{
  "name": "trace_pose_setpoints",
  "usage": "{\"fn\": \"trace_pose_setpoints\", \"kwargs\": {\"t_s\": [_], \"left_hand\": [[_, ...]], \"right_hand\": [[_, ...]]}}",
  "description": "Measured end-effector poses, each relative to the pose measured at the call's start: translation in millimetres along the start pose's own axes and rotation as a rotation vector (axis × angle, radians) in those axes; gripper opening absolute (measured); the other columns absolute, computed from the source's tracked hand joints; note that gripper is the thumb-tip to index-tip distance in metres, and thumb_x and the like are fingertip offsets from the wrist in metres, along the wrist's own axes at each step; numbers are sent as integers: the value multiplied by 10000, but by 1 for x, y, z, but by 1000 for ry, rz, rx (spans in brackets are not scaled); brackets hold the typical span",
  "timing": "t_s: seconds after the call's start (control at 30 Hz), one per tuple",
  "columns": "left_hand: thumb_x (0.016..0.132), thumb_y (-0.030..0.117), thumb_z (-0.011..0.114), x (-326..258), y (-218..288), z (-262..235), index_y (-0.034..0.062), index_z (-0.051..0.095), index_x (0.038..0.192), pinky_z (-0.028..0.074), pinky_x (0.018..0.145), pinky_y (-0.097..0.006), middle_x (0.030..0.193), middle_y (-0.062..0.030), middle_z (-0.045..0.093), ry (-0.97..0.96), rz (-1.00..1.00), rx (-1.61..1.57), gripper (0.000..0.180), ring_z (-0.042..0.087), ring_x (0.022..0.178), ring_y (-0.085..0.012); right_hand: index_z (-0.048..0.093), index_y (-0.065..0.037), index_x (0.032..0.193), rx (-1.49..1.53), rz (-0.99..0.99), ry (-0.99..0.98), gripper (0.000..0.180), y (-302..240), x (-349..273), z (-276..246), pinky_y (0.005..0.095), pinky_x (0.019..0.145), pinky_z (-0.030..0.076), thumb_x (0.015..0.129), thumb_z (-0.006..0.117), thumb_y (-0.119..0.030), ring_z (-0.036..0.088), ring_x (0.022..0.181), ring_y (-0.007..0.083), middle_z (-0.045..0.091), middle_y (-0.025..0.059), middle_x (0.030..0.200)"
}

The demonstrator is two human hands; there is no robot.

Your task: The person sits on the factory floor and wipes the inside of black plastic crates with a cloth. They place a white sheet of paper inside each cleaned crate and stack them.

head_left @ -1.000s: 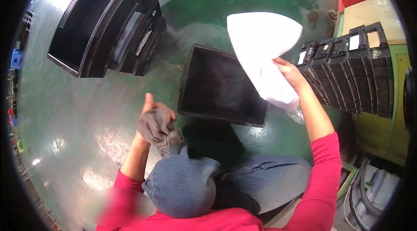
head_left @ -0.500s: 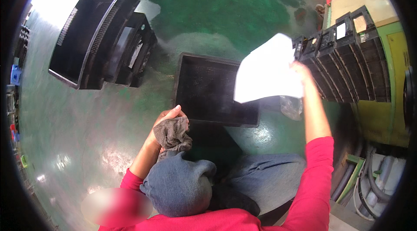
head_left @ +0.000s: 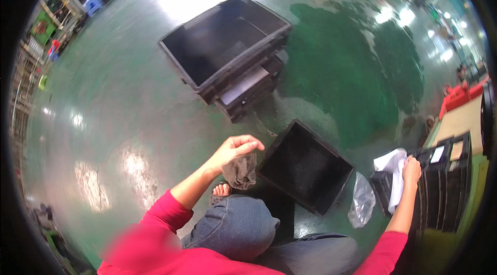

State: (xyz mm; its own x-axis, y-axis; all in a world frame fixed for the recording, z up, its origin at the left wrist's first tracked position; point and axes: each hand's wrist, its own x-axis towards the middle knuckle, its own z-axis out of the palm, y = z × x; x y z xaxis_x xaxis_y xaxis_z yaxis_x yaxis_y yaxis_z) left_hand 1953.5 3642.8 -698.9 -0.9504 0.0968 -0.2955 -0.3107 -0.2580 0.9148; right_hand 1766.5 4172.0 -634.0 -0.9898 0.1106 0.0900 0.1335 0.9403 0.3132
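Observation:
My left hand (head_left: 234,152) is closed on a grey-brown rag (head_left: 241,172), which hangs below the fingers beside the left corner of a shallow black crate (head_left: 306,171) on the floor. At the right, my right hand (head_left: 411,170) grips white paper (head_left: 395,175). The paper is bent and drooping, next to a row of black crates (head_left: 446,192) and partly over the nearest one. Between that row and the shallow crate lies a crumpled transparent plastic bag (head_left: 362,203).
A large black crate (head_left: 220,42) rests on other black crates beyond my left hand, with a pale sheet (head_left: 243,87) on the lower one. The green floor (head_left: 119,94) has a dark wet-looking patch (head_left: 341,68). A red object (head_left: 461,97) stands at the far right.
My right hand has carried the paper rightward and down to the row of crates, and the paper has folded over. The view has turned to the right. My left hand still holds the rag.

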Motion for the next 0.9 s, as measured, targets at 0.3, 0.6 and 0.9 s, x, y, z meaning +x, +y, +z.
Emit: {"fn": "trace_pose_setpoints", "kwargs": {"t_s": [0.3,0.6,0.9], "left_hand": [[895,203,530,-75,59,-62,47,632,1000,395,711,-213,832,54,567,215,39,65,214,476,770,-31],[900,192,525,-147,40,-110,34,626,966,345,505,-167,613,94,467,565,1,-114,199,434,543,2],[898,217,536,-156,34,-140,32,631,946,352,501,-175,612,83,482,663,-54,-171,213,439,531,-5]], "right_hand": [[580,-102,1003,511,-856,767,173,-259,60,-287,403,727,460,889,458,-147,587,865,330,624,116,943],[601,-117,1002,297,-1267,253,181,-499,65,-393,363,878,417,858,499,-160,580,912,264,632,80,926],[540,-196,1166,220,-1265,566,387,-644,52,-271,621,1035,208,784,601,-198,258,1316,305,390,102,1327]]}}
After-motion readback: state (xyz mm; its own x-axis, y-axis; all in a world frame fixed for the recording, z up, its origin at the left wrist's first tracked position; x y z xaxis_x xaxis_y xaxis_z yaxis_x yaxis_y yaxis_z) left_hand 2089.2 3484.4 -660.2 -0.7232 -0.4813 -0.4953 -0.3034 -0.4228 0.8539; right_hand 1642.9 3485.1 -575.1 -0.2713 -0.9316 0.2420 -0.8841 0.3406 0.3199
